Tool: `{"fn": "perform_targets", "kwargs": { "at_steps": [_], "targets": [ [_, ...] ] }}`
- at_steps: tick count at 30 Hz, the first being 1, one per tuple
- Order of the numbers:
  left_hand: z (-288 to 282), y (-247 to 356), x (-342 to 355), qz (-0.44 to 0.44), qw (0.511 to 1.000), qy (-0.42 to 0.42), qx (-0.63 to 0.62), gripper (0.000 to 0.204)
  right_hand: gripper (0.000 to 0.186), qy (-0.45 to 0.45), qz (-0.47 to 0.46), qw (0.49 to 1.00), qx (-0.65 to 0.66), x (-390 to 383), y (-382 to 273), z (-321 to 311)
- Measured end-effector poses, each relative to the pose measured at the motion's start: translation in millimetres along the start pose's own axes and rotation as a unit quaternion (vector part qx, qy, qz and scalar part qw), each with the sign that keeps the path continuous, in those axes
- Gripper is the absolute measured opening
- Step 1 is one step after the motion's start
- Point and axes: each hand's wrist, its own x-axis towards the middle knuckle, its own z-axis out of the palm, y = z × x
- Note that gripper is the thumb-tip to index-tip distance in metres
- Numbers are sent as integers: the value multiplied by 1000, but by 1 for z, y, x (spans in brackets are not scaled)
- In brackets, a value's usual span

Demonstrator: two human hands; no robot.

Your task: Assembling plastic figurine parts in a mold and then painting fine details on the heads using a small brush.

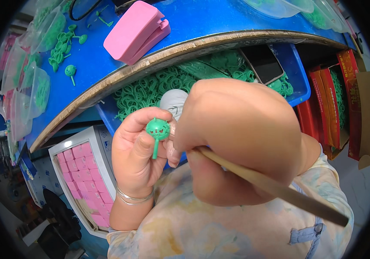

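Between the thumb and fingers of my left hand (139, 149) is a small green ball-headed piece (158, 128), with cutouts in its face and a thin stem pointing down. My right hand (241, 138) is closed around a slim wooden-handled tool (275, 187), close beside the piece. The handle slants back toward the lower right. My right fist hides the tool's working tip, so I cannot tell whether it touches the piece. Just behind the fingers shows a rounded whitish thing (174, 102) with dark lines.
A blue tray (299, 73) full of green pieces (146, 93) lies below the table edge, with a phone (262, 64) on it. On the blue table (185, 21) are a pink box (135, 32), loose green pieces and clear tubs (40, 90). A carton of pink boxes (79, 168) stands left; red boxes (325, 108) right.
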Motion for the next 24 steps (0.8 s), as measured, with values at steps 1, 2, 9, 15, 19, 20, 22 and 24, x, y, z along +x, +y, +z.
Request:
{"fn": "perform_targets", "kwargs": {
  "at_steps": [1,2,9,15,19,20,22,24],
  "targets": [
    [2,0,0,0,998,-6,-55,42,14,3,-7,1000,11,0,0,1],
    [3,1,0,1,999,-5,-54,42,14,2,-8,1000,13,0,1,2],
    [6,2,5,-4,999,-10,-32,41,14,67,-50,996,20,0,0,1],
    [7,9,3,14,996,32,-77,41,18,89,-84,992,41,3,3,-2],
    [13,9,4,6,997,26,-66,41,18,58,-16,998,35,-1,0,-7],
    [9,7,2,7,997,28,-65,41,18,57,-17,998,38,-1,1,-5],
    [-1,1,-2,7,996,31,-89,41,14,55,-23,993,107,-2,4,-2],
    [8,8,-3,29,998,36,-39,42,13,51,-17,990,131,-4,6,2]
  ]
}}
